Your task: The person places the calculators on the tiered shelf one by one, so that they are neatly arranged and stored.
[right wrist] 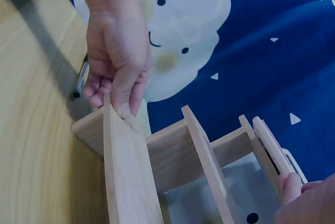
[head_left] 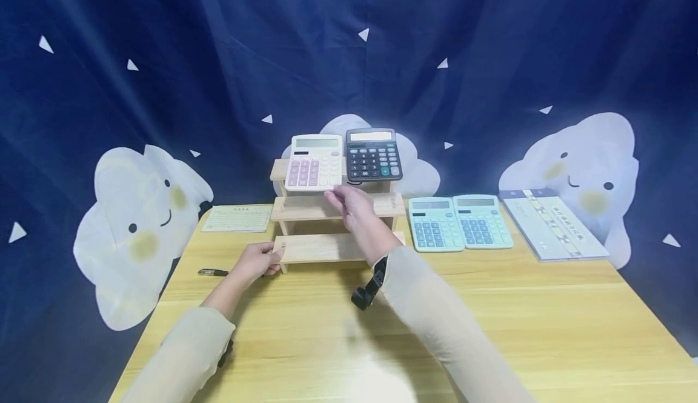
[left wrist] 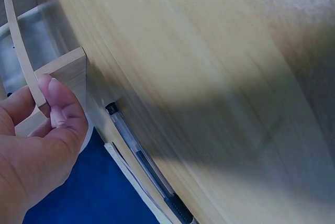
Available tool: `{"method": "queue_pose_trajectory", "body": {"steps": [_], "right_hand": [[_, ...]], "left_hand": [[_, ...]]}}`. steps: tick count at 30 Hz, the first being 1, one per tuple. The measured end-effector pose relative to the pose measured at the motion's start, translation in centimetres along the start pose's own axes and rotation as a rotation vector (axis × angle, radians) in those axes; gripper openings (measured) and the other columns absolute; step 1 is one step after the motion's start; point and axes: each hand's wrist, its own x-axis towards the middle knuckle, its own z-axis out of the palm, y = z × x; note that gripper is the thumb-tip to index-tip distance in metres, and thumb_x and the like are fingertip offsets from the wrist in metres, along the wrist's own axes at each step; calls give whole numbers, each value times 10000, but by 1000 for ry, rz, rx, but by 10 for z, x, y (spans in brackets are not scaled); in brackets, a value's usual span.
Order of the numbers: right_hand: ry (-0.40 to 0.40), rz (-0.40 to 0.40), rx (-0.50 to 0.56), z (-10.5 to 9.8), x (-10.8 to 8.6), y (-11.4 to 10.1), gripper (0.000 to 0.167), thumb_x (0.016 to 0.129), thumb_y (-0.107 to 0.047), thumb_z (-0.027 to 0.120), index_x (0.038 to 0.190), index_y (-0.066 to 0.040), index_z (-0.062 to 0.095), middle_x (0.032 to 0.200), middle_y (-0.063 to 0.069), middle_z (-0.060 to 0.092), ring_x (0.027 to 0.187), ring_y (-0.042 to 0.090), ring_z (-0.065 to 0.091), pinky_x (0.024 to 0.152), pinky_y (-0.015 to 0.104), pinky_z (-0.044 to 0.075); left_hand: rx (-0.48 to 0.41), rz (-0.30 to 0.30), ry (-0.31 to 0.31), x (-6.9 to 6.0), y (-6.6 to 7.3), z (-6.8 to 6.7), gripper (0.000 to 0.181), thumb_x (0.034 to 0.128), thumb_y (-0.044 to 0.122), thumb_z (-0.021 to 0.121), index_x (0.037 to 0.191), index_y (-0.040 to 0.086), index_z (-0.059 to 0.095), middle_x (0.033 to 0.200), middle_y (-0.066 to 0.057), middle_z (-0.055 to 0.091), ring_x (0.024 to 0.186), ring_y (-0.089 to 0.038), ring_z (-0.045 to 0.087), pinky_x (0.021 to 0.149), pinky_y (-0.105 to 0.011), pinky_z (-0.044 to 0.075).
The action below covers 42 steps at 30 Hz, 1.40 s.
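A three-step wooden rack (head_left: 327, 248) stands on the table. My left hand (head_left: 255, 263) pinches the left end of its lowest shelf, thumb on top, as the left wrist view shows at the shelf's edge (left wrist: 23, 56). On the top shelf, a white calculator with pink keys (head_left: 314, 163) leans at the left, and a black calculator (head_left: 374, 154) stands close to its right. My right hand (head_left: 354, 209) holds the lower right corner of the white calculator between thumb and fingers. In the right wrist view my right fingertips (right wrist: 290, 185) lie against its edge.
Two light-blue calculators (head_left: 436, 224) lie side by side right of the rack, with a flat white-and-grey book (head_left: 553, 224) beyond them. Left of the rack are a paper pad (head_left: 237, 218) and a black-capped pen (head_left: 212, 273). A blue cloud-print curtain (head_left: 218, 57) hangs behind the table.
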Motion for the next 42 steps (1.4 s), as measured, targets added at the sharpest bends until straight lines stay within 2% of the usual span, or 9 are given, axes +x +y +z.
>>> {"method": "queue_pose_trajectory", "body": {"steps": [6, 14, 21, 31, 34, 36, 39, 41, 42], "right_hand": [[29, -10, 40, 6, 6, 3, 311, 841, 116, 570, 1151, 96, 589, 876, 146, 628, 658, 164, 677, 719, 208, 554], [56, 6, 51, 9, 10, 1, 311, 858, 46, 595, 1169, 48, 591, 831, 124, 648, 704, 141, 692, 720, 177, 544], [59, -6, 103, 10, 12, 0, 293, 860, 52, 602, 1152, 64, 584, 862, 149, 646, 787, 187, 696, 740, 201, 549], [57, 20, 132, 12, 12, 3, 160, 885, -12, 615, 1045, 5, 616, 809, 95, 638, 785, 154, 688, 755, 190, 541], [52, 45, 151, 11, 10, 3, 229, 901, -37, 599, 1124, 14, 601, 891, 103, 616, 891, 178, 670, 783, 189, 534], [50, 67, 155, 10, 7, 1, 299, 918, -60, 571, 1203, 26, 557, 1014, 138, 606, 995, 218, 641, 817, 210, 530], [30, 128, 87, 6, 0, -2, 327, 950, -126, 493, 1248, 9, 498, 1170, 175, 575, 1095, 272, 590, 875, 294, 525], [-9, 178, -26, 3, -6, -5, 277, 952, -156, 454, 1189, -20, 504, 1207, 172, 570, 1069, 282, 589, 895, 339, 517], [-40, 199, -97, 2, -9, -8, 238, 948, -166, 447, 1137, -38, 513, 1166, 155, 586, 1027, 280, 597, 890, 352, 515]], "left_hand": [[-31, -6, -1, 1, -2, 0, 485, 943, 94, 554, 1350, -124, 402, 888, -124, 651, 645, -92, 590, 598, -199, 525], [-28, 7, -5, 1, -2, -1, 496, 943, 104, 557, 1351, -127, 396, 934, -154, 652, 656, -81, 591, 623, -214, 539], [-45, 4, -8, 0, -1, 0, 463, 946, 131, 567, 1324, -110, 449, 873, -104, 644, 655, -91, 586, 611, -204, 532], [-42, -2, -5, 0, -3, 1, 470, 946, 122, 560, 1331, -115, 433, 847, -92, 639, 644, -91, 581, 606, -208, 531], [-41, -9, -4, 0, -3, 2, 474, 947, 116, 555, 1340, -114, 422, 858, -101, 639, 644, -90, 582, 601, -202, 526], [-38, -10, -3, 1, -3, 2, 478, 948, 116, 554, 1344, -114, 417, 864, -109, 640, 643, -89, 581, 601, -200, 526], [-40, -6, 0, 2, -4, 2, 482, 947, 118, 560, 1344, -115, 417, 865, -115, 642, 641, -91, 581, 601, -202, 527], [-38, 1, -1, 2, -4, 1, 485, 947, 122, 560, 1343, -120, 416, 863, -114, 644, 642, -91, 582, 600, -202, 528], [-37, 5, -1, 2, -4, 1, 485, 947, 123, 562, 1340, -121, 419, 860, -113, 646, 642, -93, 583, 600, -203, 529]]}}
